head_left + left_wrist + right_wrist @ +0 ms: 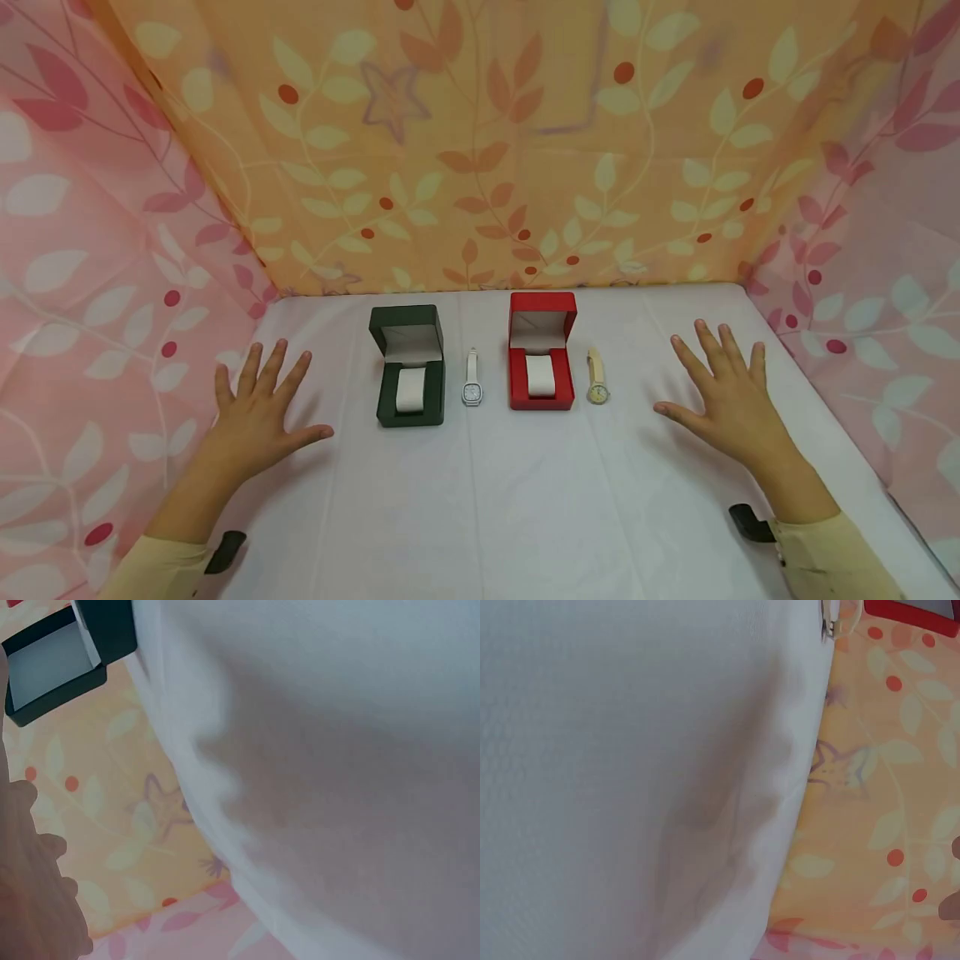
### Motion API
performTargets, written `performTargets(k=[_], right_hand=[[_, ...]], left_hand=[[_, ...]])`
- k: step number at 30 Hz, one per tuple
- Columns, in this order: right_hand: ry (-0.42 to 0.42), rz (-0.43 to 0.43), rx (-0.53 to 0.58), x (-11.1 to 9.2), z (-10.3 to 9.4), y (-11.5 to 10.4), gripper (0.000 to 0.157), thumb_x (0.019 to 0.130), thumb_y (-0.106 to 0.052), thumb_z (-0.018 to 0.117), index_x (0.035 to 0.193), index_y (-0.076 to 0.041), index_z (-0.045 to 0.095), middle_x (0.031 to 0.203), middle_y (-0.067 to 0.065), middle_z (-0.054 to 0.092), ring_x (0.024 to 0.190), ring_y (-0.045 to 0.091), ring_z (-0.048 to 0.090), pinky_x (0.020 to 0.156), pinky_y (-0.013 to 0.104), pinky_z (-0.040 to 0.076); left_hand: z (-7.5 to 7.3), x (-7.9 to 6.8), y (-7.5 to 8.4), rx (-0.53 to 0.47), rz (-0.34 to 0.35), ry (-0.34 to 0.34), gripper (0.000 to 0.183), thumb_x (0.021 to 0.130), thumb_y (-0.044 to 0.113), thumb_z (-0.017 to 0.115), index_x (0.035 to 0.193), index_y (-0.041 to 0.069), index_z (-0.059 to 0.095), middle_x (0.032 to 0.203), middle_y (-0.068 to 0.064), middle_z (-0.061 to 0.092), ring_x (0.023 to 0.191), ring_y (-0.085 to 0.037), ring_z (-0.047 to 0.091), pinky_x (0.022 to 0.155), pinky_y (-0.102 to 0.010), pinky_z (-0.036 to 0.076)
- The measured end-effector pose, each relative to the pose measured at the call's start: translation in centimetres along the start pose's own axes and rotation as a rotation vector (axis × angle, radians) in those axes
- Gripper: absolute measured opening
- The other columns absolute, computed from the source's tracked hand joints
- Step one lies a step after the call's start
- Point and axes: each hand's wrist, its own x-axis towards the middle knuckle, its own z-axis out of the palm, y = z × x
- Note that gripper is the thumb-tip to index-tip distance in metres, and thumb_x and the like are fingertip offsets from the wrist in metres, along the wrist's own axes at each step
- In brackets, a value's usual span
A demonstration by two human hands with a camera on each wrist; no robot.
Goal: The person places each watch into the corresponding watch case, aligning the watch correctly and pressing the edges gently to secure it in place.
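Note:
In the head view, a dark green watch box [386, 408] with its lid up stands left of centre, a white cushion [410, 390] inside. Beside it lies a white-strapped watch [472, 390] with a squarish face. An opened red watch box [519, 383] holds another white cushion [540, 376]. To its right is a cream-strapped watch [597, 387] with a round face. My left hand [258, 417] is spread over the left side, apart from the green box. My right hand [731, 408], fingers spread too, is nearest the cream-strapped watch without touching it. Both hands hold nothing.
A white cloth [480, 508] covers the table. An orange leaf-patterned curtain [480, 150] hangs behind it, with pink patterned cloth [97, 275] on the left and more pink cloth [885, 317] on the right. Dark wrist devices show below both hands.

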Motion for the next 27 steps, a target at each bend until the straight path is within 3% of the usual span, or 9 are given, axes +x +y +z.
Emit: performTargets(k=[9,27], right_hand=[[0.008,0.016,0.059,0.2,0.0,-0.7,0.109,0.076,-0.059,0.081,0.164,-0.025,0.025,0.171,0.014,0.015,0.157,0.042,0.008,0.118,0.071,-0.007],[0.040,0.008,0.154,0.8,0.1,-2.3,0.108,0.075,-0.051,0.085,0.163,-0.020,0.030,0.168,0.014,0.025,0.154,0.043,0.019,0.123,0.064,-0.001]], left_hand=[[-0.1,0.5,0.7,-0.089,0.026,0.037,0.119,0.077,0.077,0.071,0.166,0.025,0.011,0.173,-0.014,0.001,0.157,-0.043,-0.007,0.113,-0.074,-0.013],[0.5,0.7,1.6,-0.209,0.037,0.049,0.123,0.073,0.071,0.079,0.166,0.021,0.016,0.172,-0.013,0.011,0.157,-0.040,0.000,0.116,-0.073,-0.006]])
